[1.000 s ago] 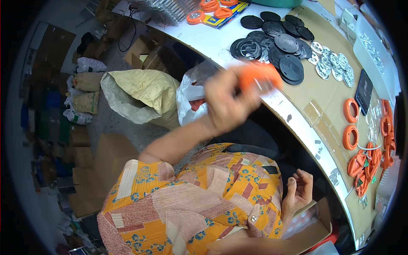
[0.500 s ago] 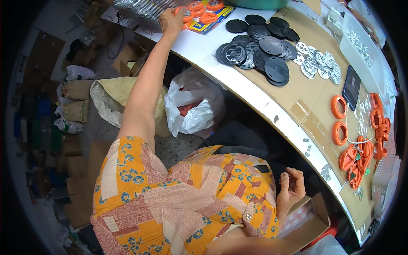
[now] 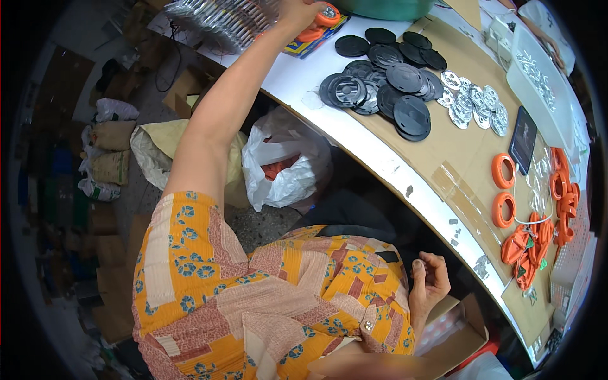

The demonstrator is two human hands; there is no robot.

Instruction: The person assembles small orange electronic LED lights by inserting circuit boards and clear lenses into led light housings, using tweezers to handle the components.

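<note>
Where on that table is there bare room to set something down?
Bare cardboard lies between the black discs, silver discs and two upright-looking orange rings. A smaller white tabletop patch separates the black discs from the blue-and-yellow packaging. It's crowded around the left hand and, far right, around the phone.

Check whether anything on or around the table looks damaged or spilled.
The table's white edge has ragged grey patches, odd against the plain white; I can't tell if they're wear or stains. Nothing looks spilled.
</note>
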